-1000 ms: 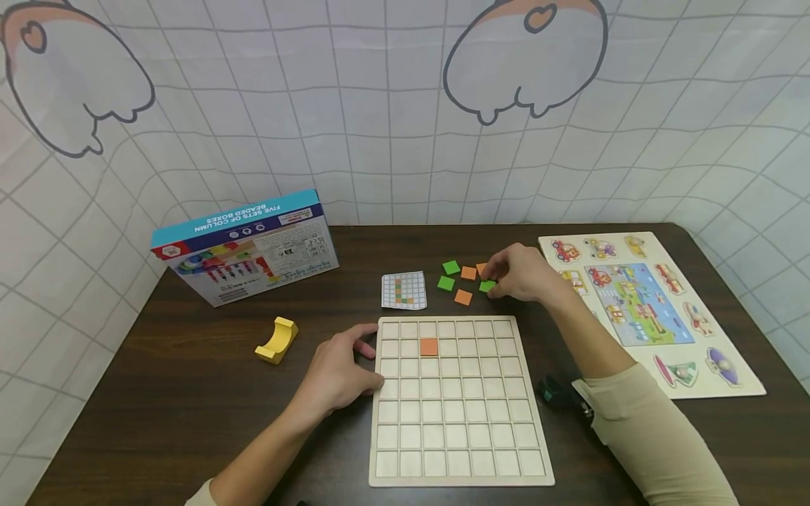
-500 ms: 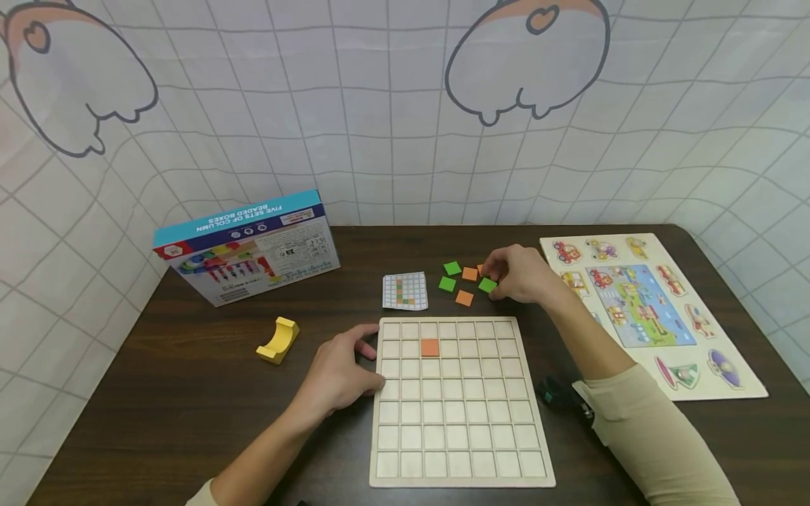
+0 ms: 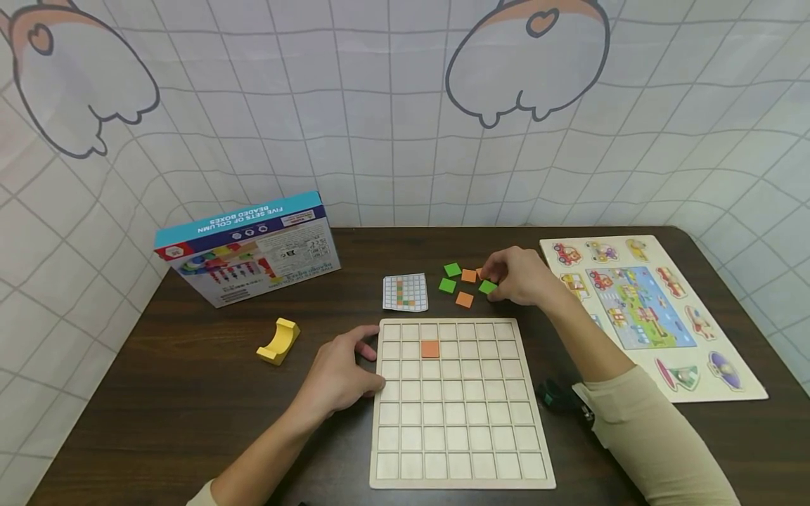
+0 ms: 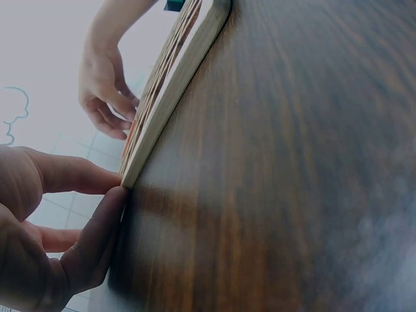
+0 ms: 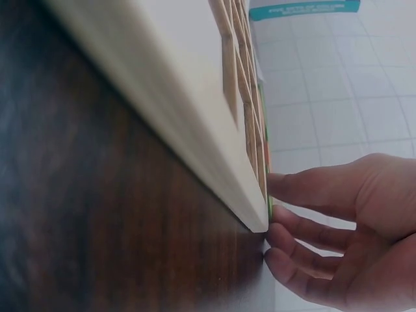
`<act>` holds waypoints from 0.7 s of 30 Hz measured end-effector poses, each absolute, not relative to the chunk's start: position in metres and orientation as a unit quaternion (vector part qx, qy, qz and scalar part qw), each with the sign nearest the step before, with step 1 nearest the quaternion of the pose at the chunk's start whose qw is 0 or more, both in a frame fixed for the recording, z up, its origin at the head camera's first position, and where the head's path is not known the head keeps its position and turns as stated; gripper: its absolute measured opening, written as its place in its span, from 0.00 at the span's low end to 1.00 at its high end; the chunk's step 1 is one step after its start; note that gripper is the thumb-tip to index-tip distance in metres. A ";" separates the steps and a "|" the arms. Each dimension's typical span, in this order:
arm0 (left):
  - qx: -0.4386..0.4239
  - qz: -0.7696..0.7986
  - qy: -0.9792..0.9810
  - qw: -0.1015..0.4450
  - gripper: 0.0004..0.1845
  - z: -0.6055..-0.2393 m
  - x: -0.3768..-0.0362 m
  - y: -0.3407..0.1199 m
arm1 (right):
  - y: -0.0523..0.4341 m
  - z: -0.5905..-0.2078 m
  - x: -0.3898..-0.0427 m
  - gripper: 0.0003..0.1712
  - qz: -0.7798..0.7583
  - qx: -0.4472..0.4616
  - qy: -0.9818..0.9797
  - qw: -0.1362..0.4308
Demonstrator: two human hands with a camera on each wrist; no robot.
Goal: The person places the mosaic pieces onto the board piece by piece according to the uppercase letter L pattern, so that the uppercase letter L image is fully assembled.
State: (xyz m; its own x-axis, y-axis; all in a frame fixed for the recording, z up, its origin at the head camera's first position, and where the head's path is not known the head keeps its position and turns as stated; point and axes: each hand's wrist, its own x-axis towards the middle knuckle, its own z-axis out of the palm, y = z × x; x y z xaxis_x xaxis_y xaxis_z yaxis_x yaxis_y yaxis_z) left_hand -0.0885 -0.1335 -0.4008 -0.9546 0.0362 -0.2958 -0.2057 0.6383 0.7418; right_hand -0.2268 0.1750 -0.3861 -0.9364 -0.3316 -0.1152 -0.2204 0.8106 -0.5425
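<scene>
Head view (clock positions from the board's centre, 12 away from the person): The grid board (image 3: 455,437) lies flat on the desk (image 3: 171,393). At 10 o'clock the left hand (image 3: 342,369) rests against its edge, thumb and forefinger spread wide. At 1 o'clock the right hand (image 3: 520,276) reaches down to a green tile (image 3: 487,287) at the near side of the loose tiles; its thumb and forefinger stand slightly apart about the tile. Whether this grip is pinched cannot be told. For a clean pick-up, seat thumb and forefinger on opposite edges, then lift vertically; the orange neighbour could be disturbed otherwise. Light bracing at the left should suffice.

Containers: one orange tile (image 3: 430,349) occupies the board's second row, third cell from left. The carton (image 3: 278,246) stands at 10 o'clock; its contents are hidden.

Left wrist view: At 8 o'clock, the left thumb and finger touch the board's edge; the right hand appears at 10 o'clock.

Right wrist view: At 4 o'clock, the right fingertips nearly meet beside a green sliver; contact is unclear.
</scene>
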 end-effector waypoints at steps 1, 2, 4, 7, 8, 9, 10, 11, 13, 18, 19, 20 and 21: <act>-0.047 0.422 0.894 0.143 0.44 -0.401 -0.089 -0.133 | 0.175 -0.386 -0.227 0.17 -0.271 -0.145 0.946 0.103; -0.048 0.422 0.894 0.143 0.44 -0.401 -0.089 -0.133 | 0.175 -0.386 -0.226 0.17 -0.272 -0.146 0.945 0.104; -0.048 0.420 0.895 0.143 0.44 -0.400 -0.088 -0.133 | 0.175 -0.385 -0.226 0.16 -0.274 -0.149 0.944 0.103; -0.048 0.420 0.895 0.143 0.44 -0.400 -0.088 -0.133 | 0.175 -0.384 -0.225 0.16 -0.276 -0.154 0.943 0.104; -0.048 0.421 0.895 0.143 0.44 -0.400 -0.088 -0.133 | 0.174 -0.383 -0.225 0.16 -0.277 -0.155 0.943 0.104; -0.047 0.420 0.895 0.143 0.44 -0.400 -0.087 -0.133 | 0.175 -0.383 -0.225 0.16 -0.277 -0.155 0.943 0.104; -0.047 0.420 0.895 0.143 0.44 -0.400 -0.087 -0.133 | 0.175 -0.383 -0.225 0.16 -0.277 -0.155 0.943 0.105; -0.046 0.420 0.895 0.143 0.44 -0.400 -0.087 -0.134 | 0.175 -0.383 -0.225 0.16 -0.276 -0.154 0.943 0.106; -0.046 0.419 0.895 0.143 0.43 -0.400 -0.087 -0.134 | 0.175 -0.383 -0.225 0.16 -0.275 -0.153 0.943 0.107; -0.046 0.419 0.895 0.143 0.43 -0.400 -0.088 -0.133 | 0.176 -0.383 -0.225 0.17 -0.271 -0.146 0.945 0.112; -0.046 0.420 0.895 0.143 0.43 -0.400 -0.088 -0.134 | 0.176 -0.383 -0.225 0.18 -0.270 -0.145 0.945 0.113; -0.046 0.420 0.895 0.143 0.43 -0.400 -0.088 -0.133 | 0.176 -0.384 -0.225 0.18 -0.269 -0.143 0.946 0.114; -0.046 0.420 0.895 0.143 0.43 -0.400 -0.088 -0.134 | 0.176 -0.384 -0.225 0.18 -0.269 -0.142 0.946 0.115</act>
State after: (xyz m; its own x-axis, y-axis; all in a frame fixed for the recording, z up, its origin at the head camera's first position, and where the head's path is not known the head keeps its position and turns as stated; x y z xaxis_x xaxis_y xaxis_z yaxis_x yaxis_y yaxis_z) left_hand -0.0876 -0.1336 -0.4000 -0.9547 0.0375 -0.2952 -0.2031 0.6429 0.7385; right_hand -0.2252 0.1763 -0.3836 -0.9329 -0.3310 -0.1417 -0.2070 0.8151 -0.5411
